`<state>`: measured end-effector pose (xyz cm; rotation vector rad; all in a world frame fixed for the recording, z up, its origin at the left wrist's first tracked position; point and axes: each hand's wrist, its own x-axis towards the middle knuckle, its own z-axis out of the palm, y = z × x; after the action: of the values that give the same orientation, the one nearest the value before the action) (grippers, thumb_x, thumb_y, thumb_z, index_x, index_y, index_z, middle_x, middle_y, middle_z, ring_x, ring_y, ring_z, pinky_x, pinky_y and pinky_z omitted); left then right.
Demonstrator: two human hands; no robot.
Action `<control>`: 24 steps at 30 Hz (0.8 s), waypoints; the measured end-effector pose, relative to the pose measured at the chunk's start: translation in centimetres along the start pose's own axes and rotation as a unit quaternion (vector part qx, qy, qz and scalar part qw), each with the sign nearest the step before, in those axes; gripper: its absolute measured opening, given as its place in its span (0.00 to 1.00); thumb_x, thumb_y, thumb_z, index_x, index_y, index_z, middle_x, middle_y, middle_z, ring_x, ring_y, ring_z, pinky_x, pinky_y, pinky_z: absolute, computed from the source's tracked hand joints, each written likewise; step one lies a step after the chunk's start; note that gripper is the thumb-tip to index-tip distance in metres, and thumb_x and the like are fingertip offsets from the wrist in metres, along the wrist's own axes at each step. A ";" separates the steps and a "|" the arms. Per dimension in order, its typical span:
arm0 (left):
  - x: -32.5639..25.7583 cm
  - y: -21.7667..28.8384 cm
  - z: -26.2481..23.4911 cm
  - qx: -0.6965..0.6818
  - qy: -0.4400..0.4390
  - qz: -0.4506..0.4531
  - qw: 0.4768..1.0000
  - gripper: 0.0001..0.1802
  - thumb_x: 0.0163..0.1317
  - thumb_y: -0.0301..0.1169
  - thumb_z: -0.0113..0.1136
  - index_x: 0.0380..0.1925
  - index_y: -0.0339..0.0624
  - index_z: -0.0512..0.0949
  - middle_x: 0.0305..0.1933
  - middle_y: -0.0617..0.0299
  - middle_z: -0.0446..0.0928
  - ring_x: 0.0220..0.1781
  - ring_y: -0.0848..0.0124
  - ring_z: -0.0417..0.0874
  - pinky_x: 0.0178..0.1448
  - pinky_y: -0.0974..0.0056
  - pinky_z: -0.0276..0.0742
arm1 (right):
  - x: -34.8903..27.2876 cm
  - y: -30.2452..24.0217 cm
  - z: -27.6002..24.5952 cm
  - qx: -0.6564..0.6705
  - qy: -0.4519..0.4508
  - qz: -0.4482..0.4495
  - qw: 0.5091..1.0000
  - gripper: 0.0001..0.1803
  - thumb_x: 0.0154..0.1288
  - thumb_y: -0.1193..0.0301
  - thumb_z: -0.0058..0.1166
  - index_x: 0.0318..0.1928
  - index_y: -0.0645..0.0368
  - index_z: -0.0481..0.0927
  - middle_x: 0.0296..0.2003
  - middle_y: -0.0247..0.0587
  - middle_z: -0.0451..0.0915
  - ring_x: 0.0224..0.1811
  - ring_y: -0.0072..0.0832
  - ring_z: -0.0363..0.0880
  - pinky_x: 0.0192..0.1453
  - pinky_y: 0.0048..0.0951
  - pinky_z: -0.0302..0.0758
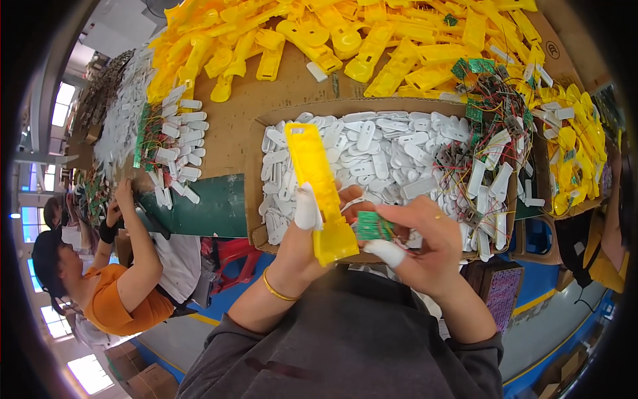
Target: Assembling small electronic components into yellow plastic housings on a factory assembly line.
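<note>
My left hand [302, 243] grips a long yellow plastic housing [318, 186], held upright over a cardboard tray; a white finger cot covers one fingertip. My right hand [415, 243] pinches a small green circuit board [373, 227] with thin wires against the lower end of the housing; a white cot covers its thumb tip. A gold bangle sits on my left wrist.
The cardboard tray [256, 143] holds several white plastic pieces and wired green boards [475, 110]. A heap of yellow housings [372, 40] lies beyond it. Another person in an orange top [126, 292] works at the left. Blue floor shows below.
</note>
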<state>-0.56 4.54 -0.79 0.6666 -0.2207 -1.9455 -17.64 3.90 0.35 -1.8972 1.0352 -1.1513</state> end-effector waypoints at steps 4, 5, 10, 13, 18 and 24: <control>0.7 -0.1 -1.1 0.047 0.016 -0.027 0.998 0.35 0.59 0.60 0.44 0.56 0.44 0.63 0.49 0.60 0.70 0.50 0.67 0.74 0.54 0.60 0.73 | 0.7 1.0 2.3 -0.030 0.068 -0.038 0.997 0.19 0.43 0.75 0.67 0.40 0.60 0.79 0.20 0.32 0.72 0.21 0.23 0.68 0.25 0.22 0.65; 0.5 -0.4 -1.4 0.044 0.005 -0.032 0.998 0.36 0.59 0.60 0.43 0.57 0.44 0.63 0.50 0.60 0.70 0.52 0.67 0.74 0.55 0.61 0.72 | 0.7 1.3 2.6 -0.042 0.064 -0.049 0.996 0.20 0.42 0.77 0.66 0.40 0.59 0.79 0.20 0.32 0.72 0.21 0.24 0.69 0.25 0.23 0.65; 0.6 -1.1 -3.0 0.028 -0.037 -0.048 0.998 0.37 0.59 0.54 0.49 0.63 0.45 0.57 0.57 0.59 0.69 0.56 0.68 0.73 0.57 0.60 0.72 | 1.2 1.4 2.2 -0.053 0.041 -0.079 0.995 0.21 0.37 0.80 0.65 0.39 0.58 0.79 0.20 0.33 0.71 0.21 0.28 0.69 0.25 0.26 0.66; 0.7 -1.7 -2.9 0.082 -0.030 -0.001 0.996 0.38 0.59 0.55 0.49 0.63 0.45 0.57 0.59 0.58 0.68 0.57 0.67 0.72 0.57 0.60 0.72 | 1.6 1.6 1.5 -0.051 -0.021 -0.070 0.996 0.22 0.36 0.81 0.64 0.38 0.58 0.79 0.20 0.34 0.72 0.21 0.29 0.70 0.24 0.28 0.66; 1.0 -1.6 -2.7 0.271 0.007 0.039 0.962 0.27 0.67 0.41 0.45 0.61 0.38 0.58 0.60 0.54 0.65 0.58 0.68 0.69 0.58 0.63 0.69 | 1.7 2.6 0.8 -0.071 -0.032 -0.127 0.989 0.21 0.36 0.81 0.61 0.38 0.60 0.80 0.20 0.35 0.71 0.21 0.31 0.70 0.23 0.29 0.66; 0.7 -1.8 -1.1 0.563 -0.063 0.180 0.804 0.22 0.64 0.25 0.34 0.59 0.30 0.53 0.48 0.47 0.69 0.47 0.59 0.73 0.54 0.63 0.68 | -1.1 2.8 1.3 -0.175 0.020 -0.126 0.976 0.23 0.37 0.80 0.60 0.42 0.62 0.79 0.22 0.35 0.72 0.19 0.32 0.67 0.23 0.29 0.67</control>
<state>-1.59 4.90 -2.67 1.1234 -1.5485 -1.3279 -17.51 3.82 -2.94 -2.3457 1.0980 -1.2134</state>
